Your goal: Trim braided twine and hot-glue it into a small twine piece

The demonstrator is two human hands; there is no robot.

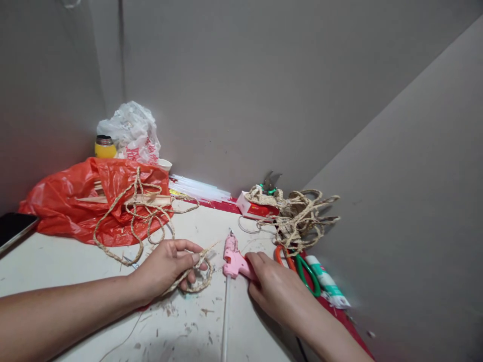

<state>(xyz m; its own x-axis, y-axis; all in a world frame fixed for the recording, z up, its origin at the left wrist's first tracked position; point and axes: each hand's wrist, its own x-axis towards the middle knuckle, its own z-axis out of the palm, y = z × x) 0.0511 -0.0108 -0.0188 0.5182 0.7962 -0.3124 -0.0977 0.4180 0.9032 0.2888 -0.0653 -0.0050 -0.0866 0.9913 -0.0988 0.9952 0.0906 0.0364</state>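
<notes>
My left hand (169, 266) is closed on a small coil of jute rope (199, 279) that rests on the white table (56, 261); the rope's frayed end sticks out to the right. My right hand (275, 286) grips the handle of a pink hot glue gun (231, 254), which lies on the table with its nozzle pointing away from me. A clear glue stick (225, 322) juts out of the gun's back toward me. The two hands are a short gap apart.
A red plastic bag (75, 201) with wooden sticks and looped rope lies at the left, a yellow jar (104, 147) and white bag (132, 128) behind it. Clear glue sticks (199, 188), a rope tangle (302, 216), scissors (305, 271), a glue tube (328, 286) and a phone (13, 226) surround the hands.
</notes>
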